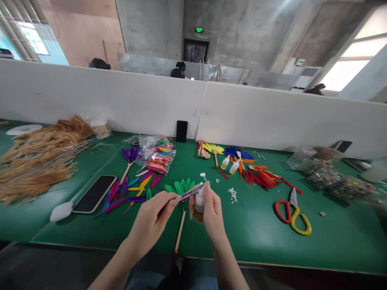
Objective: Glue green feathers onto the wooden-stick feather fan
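My left hand is closed around a pair of slim pink-and-grey tweezers, which point to the right. Their tip meets the nozzle area of a small glue bottle and my right thumb; whether it grips anything I cannot make out. Upright in my right hand, the bottle has a white top and yellowish lower part. Beneath both hands lies a fan of green feathers on a wooden stick, its middle partly hidden. A small white cap lies just beyond the bottle.
Loose coloured feathers, a phone and bagged feathers are left. Two glue bottles stand near red feathers. White beads and red-and-yellow scissors lie right. A white partition closes the back.
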A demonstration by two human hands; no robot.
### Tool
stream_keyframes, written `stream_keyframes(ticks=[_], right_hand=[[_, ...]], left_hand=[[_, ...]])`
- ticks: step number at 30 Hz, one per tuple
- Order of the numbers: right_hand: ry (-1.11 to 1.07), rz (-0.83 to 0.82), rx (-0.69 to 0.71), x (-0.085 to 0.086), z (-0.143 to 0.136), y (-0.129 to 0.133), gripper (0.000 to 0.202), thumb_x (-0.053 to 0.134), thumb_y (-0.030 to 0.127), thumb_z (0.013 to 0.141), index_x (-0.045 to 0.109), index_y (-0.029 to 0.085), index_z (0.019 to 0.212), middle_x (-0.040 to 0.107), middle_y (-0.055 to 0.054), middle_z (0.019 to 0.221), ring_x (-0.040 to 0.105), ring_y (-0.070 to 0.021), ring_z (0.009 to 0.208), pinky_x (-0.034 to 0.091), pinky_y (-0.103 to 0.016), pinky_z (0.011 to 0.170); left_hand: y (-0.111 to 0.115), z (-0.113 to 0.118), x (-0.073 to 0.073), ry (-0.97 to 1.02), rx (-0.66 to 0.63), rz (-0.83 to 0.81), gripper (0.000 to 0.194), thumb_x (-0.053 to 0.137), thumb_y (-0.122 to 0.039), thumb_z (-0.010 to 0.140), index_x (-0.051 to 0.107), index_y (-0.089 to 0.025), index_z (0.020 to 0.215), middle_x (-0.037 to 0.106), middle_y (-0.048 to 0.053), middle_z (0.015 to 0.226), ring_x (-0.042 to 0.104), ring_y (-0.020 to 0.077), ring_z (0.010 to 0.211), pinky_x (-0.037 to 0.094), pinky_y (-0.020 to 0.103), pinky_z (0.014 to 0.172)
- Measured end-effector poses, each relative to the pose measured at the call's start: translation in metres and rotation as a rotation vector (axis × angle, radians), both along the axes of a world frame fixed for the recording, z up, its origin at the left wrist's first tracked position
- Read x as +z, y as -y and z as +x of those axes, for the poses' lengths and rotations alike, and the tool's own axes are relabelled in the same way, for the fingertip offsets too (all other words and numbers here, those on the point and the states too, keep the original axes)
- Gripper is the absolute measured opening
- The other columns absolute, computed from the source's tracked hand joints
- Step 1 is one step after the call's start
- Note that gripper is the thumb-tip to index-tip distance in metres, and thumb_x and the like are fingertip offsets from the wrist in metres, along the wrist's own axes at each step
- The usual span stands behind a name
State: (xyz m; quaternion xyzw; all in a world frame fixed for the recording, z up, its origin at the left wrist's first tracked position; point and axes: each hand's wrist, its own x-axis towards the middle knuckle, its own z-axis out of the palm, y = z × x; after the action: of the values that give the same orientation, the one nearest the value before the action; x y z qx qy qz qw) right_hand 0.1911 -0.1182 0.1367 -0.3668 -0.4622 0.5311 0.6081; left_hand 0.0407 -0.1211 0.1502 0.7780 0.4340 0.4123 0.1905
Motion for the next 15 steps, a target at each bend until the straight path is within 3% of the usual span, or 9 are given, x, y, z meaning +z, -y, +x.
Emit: stream_keyframes(ticks=[3,8,15], right_hand=[[0.017,0.012,-0.018,0.005,0.004,0.007,0.047,0.034,0.057,0.089,0.058,0.017,0.081,0.053,0.001,0.058,0.042,-0.0083,0.043,0.034,-0.020,0.041],[0.069,0.076,0.026,0.014,0.010,0.018,0.066,0.025,0.070,0.083,0.061,0.017,0.097,0.056,-0.004,0.068,0.046,-0.0122,0.052,0.037,-0.024,0.046],[0.271,0.193,-0.079,0.012,0.013,0.026,0.037,0.038,0.045,0.092,0.065,0.020,0.093,0.052,0.000,0.065,0.046,-0.0107,0.055,0.039,-0.022,0.051]], left_hand=[[0.005,-0.002,0.007,-0.040,-0.017,0.054,0.019,0.043,-0.020,0.089,0.062,-0.019,0.089,0.064,0.000,0.072,0.060,0.0110,0.063,0.046,0.018,0.056],[0.007,-0.003,0.015,-0.109,-0.024,0.115,0.019,0.042,-0.021,0.090,0.061,-0.019,0.092,0.062,0.000,0.070,0.058,0.0101,0.059,0.044,0.018,0.053],[0.011,-0.002,0.023,-0.158,-0.053,0.211,0.017,0.044,-0.019,0.090,0.059,-0.018,0.097,0.061,0.000,0.072,0.058,0.0097,0.061,0.043,0.018,0.055]])
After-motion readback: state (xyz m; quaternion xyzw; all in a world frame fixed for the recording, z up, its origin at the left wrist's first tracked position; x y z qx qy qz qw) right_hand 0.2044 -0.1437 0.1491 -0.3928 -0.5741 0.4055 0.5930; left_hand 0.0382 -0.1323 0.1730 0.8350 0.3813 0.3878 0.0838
